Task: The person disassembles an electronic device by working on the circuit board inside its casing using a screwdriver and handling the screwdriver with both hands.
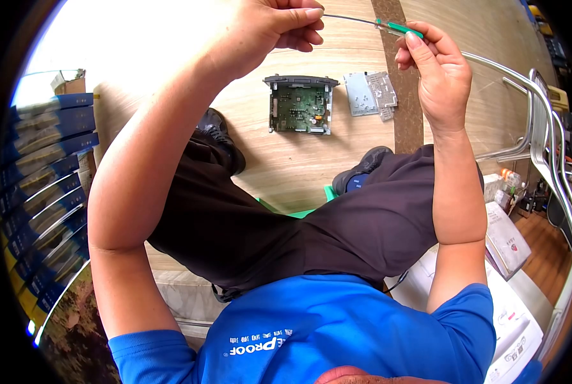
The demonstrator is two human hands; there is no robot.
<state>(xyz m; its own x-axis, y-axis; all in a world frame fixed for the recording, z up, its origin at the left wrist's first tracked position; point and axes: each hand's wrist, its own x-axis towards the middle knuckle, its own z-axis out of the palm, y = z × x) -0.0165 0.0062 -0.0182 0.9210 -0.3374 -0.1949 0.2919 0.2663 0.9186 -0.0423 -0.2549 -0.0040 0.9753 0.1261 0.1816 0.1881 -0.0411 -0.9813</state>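
Observation:
A screwdriver with a green handle (402, 29) and a thin dark shaft is held level between both hands at the top. My right hand (436, 61) has its thumb and fingers closed on the green handle. My left hand (289, 25) pinches the far end of the shaft between thumb and fingers. Below them on the floor lies an opened electronic unit (301, 105) with a green circuit board inside and a dark front panel. Just right of it rest flat grey metal plates (370, 95), partly overlapping.
Blue boxes (49, 173) are stacked at the left. Metal chair tubing (545, 121) curves along the right, near a booklet (507, 240) and a white box (513, 326). Black shoes (219, 137) and part of a green object (299, 213) show near the legs.

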